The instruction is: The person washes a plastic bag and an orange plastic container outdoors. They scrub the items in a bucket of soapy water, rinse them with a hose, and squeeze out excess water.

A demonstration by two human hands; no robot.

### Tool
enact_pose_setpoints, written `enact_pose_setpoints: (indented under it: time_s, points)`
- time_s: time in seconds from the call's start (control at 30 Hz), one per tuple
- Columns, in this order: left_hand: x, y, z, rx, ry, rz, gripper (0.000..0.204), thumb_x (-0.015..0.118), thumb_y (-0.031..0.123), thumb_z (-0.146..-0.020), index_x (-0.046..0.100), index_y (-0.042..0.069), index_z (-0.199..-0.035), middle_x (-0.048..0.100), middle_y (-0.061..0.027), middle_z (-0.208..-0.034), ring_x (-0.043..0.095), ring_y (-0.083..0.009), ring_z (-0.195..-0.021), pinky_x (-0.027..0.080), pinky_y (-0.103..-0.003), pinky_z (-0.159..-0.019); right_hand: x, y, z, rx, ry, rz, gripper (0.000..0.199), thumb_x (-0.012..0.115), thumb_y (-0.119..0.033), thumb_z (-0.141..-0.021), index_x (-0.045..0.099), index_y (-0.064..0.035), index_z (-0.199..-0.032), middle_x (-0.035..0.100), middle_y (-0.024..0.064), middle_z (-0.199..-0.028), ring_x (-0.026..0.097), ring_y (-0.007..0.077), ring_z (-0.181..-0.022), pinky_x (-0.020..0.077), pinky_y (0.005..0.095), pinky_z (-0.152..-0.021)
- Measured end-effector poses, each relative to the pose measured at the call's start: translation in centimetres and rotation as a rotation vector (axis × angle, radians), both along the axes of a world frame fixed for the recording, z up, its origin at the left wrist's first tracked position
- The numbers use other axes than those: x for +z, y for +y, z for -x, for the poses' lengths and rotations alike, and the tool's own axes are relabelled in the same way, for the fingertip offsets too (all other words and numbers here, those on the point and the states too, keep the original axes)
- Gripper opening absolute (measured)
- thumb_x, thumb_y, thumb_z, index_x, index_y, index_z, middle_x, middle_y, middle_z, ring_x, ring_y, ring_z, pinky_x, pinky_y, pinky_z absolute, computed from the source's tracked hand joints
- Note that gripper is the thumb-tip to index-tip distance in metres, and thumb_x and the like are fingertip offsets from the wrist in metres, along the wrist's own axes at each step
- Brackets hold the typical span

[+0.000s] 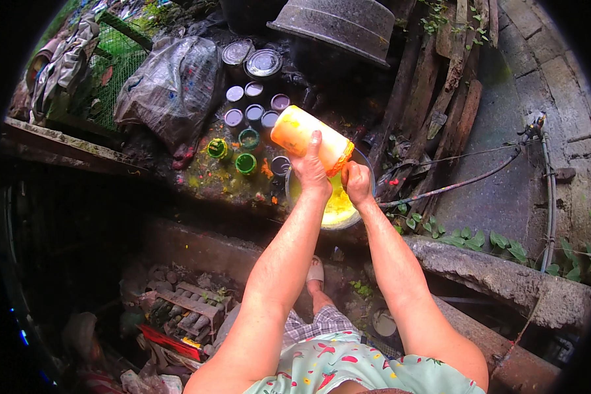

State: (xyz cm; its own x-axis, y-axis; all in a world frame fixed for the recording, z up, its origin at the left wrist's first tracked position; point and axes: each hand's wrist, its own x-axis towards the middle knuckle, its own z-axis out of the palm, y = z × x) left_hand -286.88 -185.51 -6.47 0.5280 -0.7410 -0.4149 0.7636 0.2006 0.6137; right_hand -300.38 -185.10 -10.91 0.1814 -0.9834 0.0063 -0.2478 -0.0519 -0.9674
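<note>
My left hand (310, 172) is wrapped round a pale cylindrical paint container (306, 136), with its thumb lying along the side. The container is smeared with yellow and orange, heaviest round its lower right end, and it lies tilted above a round tub (345, 224). Yellow paint (338, 205) covers the inside of the tub. Close to the container's low end, my right hand (356, 182) is curled closed; what its fingers hold, if anything, is hidden. Three open green-toned paint tins, one of them a green tin (245, 164), stand left of the tub.
Several lidded tins (253, 113) stand behind the green ones. A large dark basin (338, 26) sits upside down at the back. Grey plastic sheeting (171, 85) lies left, wooden planks (433, 92) right. A hose (466, 182) crosses the right side above a concrete ledge (505, 276).
</note>
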Motion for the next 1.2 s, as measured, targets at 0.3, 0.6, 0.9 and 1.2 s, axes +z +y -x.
enact_pose_setpoints:
  time_s: [0.3, 0.6, 0.9, 1.2]
  points:
    - [0.2, 0.5, -0.1, -0.016, -0.081, 0.016, 0.092, 0.093, 0.03, -0.087, 0.039, 0.011, -0.159, 0.059, -0.009, -0.141, 0.061, -0.0271, -0.133, 0.05, -0.045, -0.116, -1.1, 0.4, -0.4, -0.079, 0.034, -0.04, 0.049, 0.046, -0.031, -0.108, 0.055, -0.0002, -0.072, 0.054, 0.0053, -0.062, 0.052, 0.0152, -0.06, 0.043, 0.0395, -0.058]
    - [0.1, 1.0, 0.4, 0.045, -0.122, 0.065, 0.092, 0.092, 0.025, -0.085, 0.039, 0.007, -0.157, 0.059, -0.0116, -0.138, 0.062, -0.0279, -0.129, 0.051, -0.045, -0.114, -1.2, 0.4, -0.4, -0.071, 0.014, -0.08, 0.057, 0.045, -0.043, -0.111, 0.057, -0.0003, -0.074, 0.055, 0.005, -0.062, 0.052, 0.0159, -0.061, 0.0425, 0.0409, -0.058]
    - [1.0, 1.5, 0.7, 0.064, -0.108, 0.061, 0.082, 0.089, 0.028, -0.086, 0.043, 0.008, -0.151, 0.059, -0.0108, -0.135, 0.062, -0.0268, -0.127, 0.053, -0.044, -0.111, -0.6, 1.0, -0.5, -0.062, -0.06, -0.155, 0.056, 0.041, -0.045, -0.113, 0.063, -0.0054, -0.08, 0.051, 0.0021, -0.059, 0.051, 0.0143, -0.054, 0.0395, 0.0388, -0.053]
    - [0.2, 1.4, -1.4, -0.121, 0.076, 0.233, 0.078, 0.087, 0.029, -0.089, 0.044, 0.01, -0.151, 0.061, -0.0086, -0.132, 0.065, -0.0255, -0.125, 0.055, -0.044, -0.11, 2.5, 2.4, -0.8, 0.162, -0.134, -0.248, 0.066, 0.04, -0.058, -0.115, 0.065, -0.004, -0.086, 0.05, 0.001, -0.061, 0.046, 0.0122, -0.047, 0.0406, 0.0309, -0.049]
